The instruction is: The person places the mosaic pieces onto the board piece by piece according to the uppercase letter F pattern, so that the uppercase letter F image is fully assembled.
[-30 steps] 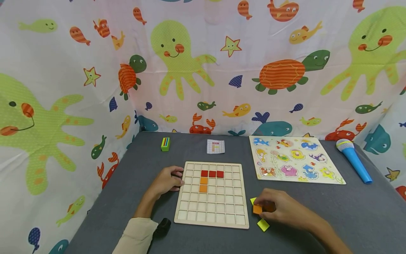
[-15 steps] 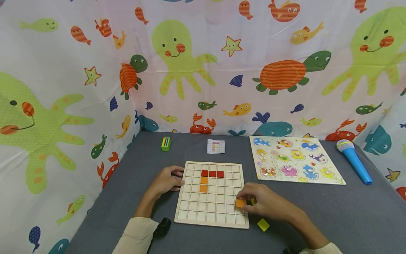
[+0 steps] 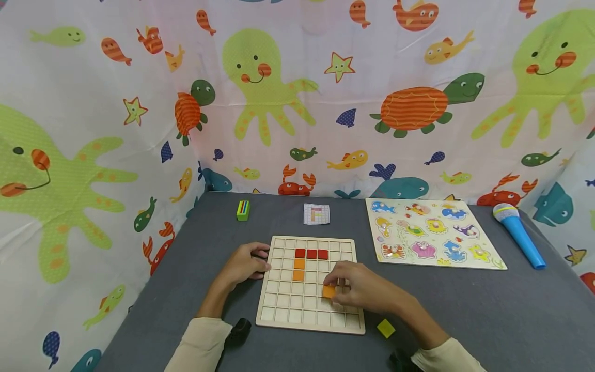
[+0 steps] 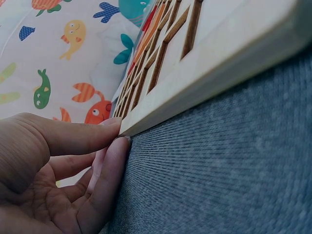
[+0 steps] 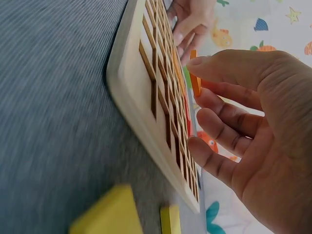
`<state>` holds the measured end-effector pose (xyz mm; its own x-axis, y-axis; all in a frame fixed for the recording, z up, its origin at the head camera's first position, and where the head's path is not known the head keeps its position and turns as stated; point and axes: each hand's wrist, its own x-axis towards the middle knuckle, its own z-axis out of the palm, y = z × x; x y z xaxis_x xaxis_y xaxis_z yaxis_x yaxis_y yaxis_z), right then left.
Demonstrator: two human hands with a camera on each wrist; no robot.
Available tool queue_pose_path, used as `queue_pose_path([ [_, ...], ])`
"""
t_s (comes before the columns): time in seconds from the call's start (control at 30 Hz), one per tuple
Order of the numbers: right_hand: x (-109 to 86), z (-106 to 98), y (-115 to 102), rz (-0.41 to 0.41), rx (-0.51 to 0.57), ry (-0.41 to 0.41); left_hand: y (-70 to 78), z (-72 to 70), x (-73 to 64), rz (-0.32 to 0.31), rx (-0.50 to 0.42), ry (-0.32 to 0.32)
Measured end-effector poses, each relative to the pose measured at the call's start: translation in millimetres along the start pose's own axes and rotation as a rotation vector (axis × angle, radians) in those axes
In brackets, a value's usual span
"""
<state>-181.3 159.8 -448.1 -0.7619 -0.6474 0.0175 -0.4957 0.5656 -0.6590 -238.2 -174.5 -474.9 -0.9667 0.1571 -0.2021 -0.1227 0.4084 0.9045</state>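
A wooden grid board [image 3: 283, 302] lies flat on the table, with three red tiles [image 3: 312, 254] in a row and two orange tiles [image 3: 298, 269] below the leftmost red one. My left hand [image 3: 245, 264] holds the board's left edge; in the left wrist view its thumb [image 4: 83, 139] and a finger pinch the rim. Between thumb and fingertips, my right hand [image 3: 367, 287] pinches an orange square tile [image 3: 329, 291] over the board's right part. The right wrist view shows that orange tile [image 5: 195, 73] raised above the grid.
Right of the board lies a yellow tile [image 3: 386, 328]; the right wrist view shows a second yellow tile [image 5: 170, 222]. Behind stand a small green box [image 3: 243, 211] and a printed pattern card [image 3: 316, 214]. An animal puzzle board [image 3: 434, 235] and a blue toy microphone [image 3: 519, 237] lie back right.
My right hand has carried the orange tile leftward from beside the board to over its grid. The left hand and the board have stayed put.
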Motion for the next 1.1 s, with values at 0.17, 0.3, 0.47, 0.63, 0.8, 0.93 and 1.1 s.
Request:
queue_pose_path([
  [0.17, 13.8, 6.1, -6.6, -0.022, -0.015, -0.007, 0.3, 0.0, -0.2, -0.002, -0.001, 0.001],
  [0.3, 23.5, 10.3, -10.0, -0.024, -0.014, -0.008, -0.3, -0.3, 0.2, -0.002, -0.001, -0.005],
  [0.47, 35.2, 15.1, -12.8, -0.034, -0.026, -0.010, -0.9, -0.6, 0.9, -0.001, -0.002, -0.005],
  [0.63, 44.7, 19.4, -16.8, -0.043, -0.044, -0.020, -0.7, -0.5, 0.4, -0.003, -0.003, -0.005],
  [0.8, 51.9, 22.0, -21.5, -0.054, -0.044, -0.022, -0.1, -0.3, -0.2, -0.003, -0.003, -0.001],
  [0.93, 56.4, 23.7, -25.2, -0.042, -0.051, -0.021, 0.0, 0.0, 0.0, -0.001, 0.000, 0.001],
  [1.1, 62.1, 27.9, -27.0, -0.024, -0.073, -0.021, 0.4, -0.2, -0.1, -0.003, -0.002, -0.002],
])
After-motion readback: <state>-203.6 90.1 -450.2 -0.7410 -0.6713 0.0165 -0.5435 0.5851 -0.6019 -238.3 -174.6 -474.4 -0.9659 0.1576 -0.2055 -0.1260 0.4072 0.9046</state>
